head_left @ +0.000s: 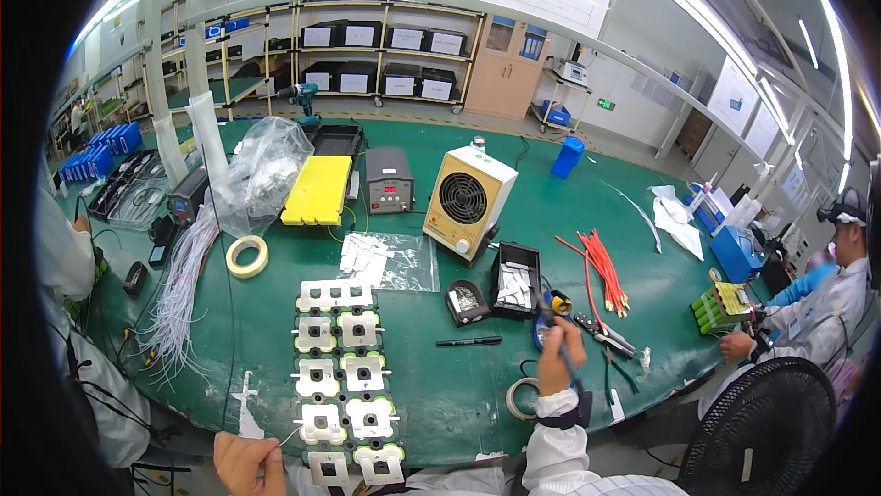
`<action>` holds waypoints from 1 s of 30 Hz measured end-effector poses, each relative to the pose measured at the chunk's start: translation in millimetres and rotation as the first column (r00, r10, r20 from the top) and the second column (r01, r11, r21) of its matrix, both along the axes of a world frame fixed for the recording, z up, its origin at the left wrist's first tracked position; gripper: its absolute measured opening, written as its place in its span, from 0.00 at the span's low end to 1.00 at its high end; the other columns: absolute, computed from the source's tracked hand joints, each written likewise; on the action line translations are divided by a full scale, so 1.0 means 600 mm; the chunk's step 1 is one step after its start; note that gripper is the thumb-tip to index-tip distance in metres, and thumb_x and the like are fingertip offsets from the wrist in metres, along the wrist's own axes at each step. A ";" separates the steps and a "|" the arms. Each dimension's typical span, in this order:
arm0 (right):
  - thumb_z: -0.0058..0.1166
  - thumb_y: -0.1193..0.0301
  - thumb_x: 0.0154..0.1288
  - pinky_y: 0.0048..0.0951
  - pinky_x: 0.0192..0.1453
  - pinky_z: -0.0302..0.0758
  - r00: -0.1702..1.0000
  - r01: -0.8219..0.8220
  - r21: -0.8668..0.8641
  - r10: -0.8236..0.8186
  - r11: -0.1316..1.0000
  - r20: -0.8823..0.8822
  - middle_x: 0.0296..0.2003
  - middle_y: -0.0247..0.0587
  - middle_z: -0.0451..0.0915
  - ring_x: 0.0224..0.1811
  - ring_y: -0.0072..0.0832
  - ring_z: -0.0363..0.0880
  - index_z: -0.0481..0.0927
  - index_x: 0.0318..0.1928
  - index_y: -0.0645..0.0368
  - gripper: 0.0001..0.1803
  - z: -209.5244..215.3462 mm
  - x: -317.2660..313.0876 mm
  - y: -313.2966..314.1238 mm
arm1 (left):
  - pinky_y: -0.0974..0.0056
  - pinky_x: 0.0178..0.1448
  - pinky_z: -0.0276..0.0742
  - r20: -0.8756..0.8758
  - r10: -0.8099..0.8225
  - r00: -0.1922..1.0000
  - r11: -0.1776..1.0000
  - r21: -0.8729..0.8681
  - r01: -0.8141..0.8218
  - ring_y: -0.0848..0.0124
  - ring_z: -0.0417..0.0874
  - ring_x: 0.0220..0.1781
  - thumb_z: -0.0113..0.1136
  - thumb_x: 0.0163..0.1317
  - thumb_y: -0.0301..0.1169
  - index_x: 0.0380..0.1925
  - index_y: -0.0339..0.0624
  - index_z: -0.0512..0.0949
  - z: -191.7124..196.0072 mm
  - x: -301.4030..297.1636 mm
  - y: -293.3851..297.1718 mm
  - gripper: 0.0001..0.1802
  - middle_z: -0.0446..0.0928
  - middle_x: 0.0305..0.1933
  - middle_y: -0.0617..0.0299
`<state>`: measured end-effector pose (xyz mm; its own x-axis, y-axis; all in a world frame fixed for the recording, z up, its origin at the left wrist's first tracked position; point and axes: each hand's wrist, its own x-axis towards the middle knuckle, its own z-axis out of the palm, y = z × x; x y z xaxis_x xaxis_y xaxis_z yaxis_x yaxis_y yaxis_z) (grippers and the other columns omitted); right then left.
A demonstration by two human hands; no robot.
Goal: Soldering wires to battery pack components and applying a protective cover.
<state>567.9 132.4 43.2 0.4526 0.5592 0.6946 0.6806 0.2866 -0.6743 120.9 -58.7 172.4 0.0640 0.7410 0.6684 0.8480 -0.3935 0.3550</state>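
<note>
My right hand (560,358) is closed round a dark, pen-shaped soldering iron (570,363), its front end at a blue stand (541,334) with a yellow part. At the lower left, my left hand (250,463) pinches a thin, pale wire (290,435) that points toward the battery pack. This pack (342,381) lies between my hands: two columns of silver metal plates with square openings, on black holders with yellow-green rims. White tabs stick out at its sides. A longer plate (336,295) crosses its far end.
Around the pack are masking tape (247,257), white wires (184,299), a black marker (469,342), a small parts box (466,303) and a black bin (515,281). An ionizer fan (469,202) stands behind. Red wires (601,271) and pliers (621,375) lie right. A co-worker (826,303) sits far right.
</note>
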 end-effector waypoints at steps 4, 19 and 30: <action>0.58 0.67 0.72 0.39 0.53 0.80 0.933 -0.359 -0.119 0.359 0.926 -0.018 0.43 0.52 0.87 0.46 0.45 0.87 0.84 0.55 0.62 0.16 -0.012 -0.076 0.034 | 0.52 0.37 0.69 -0.021 -0.017 1.000 0.999 0.035 0.018 0.54 0.73 0.28 0.66 0.59 0.16 0.37 0.35 0.83 0.008 0.004 0.004 0.07 0.78 0.29 0.51; 0.63 0.72 0.69 0.30 0.30 0.77 0.776 -0.598 0.163 0.618 0.785 -0.129 0.29 0.50 0.81 0.25 0.32 0.80 0.76 0.54 0.66 0.18 0.059 -0.156 -0.190 | 0.62 0.38 0.63 -0.340 -0.257 0.905 0.966 -0.110 0.234 0.71 0.70 0.31 0.74 0.47 0.28 0.38 0.49 0.87 0.053 0.052 0.064 0.15 0.71 0.28 0.73; 0.58 0.74 0.64 0.31 0.20 0.65 0.728 -0.680 0.253 0.676 0.688 0.118 0.16 0.41 0.73 0.14 0.30 0.69 0.80 0.36 0.70 0.08 0.057 -0.195 -0.236 | 0.63 0.36 0.61 -0.423 -0.373 0.826 0.927 -0.123 0.355 0.71 0.69 0.30 0.74 0.46 0.29 0.37 0.50 0.86 0.048 0.092 0.115 0.15 0.68 0.26 0.74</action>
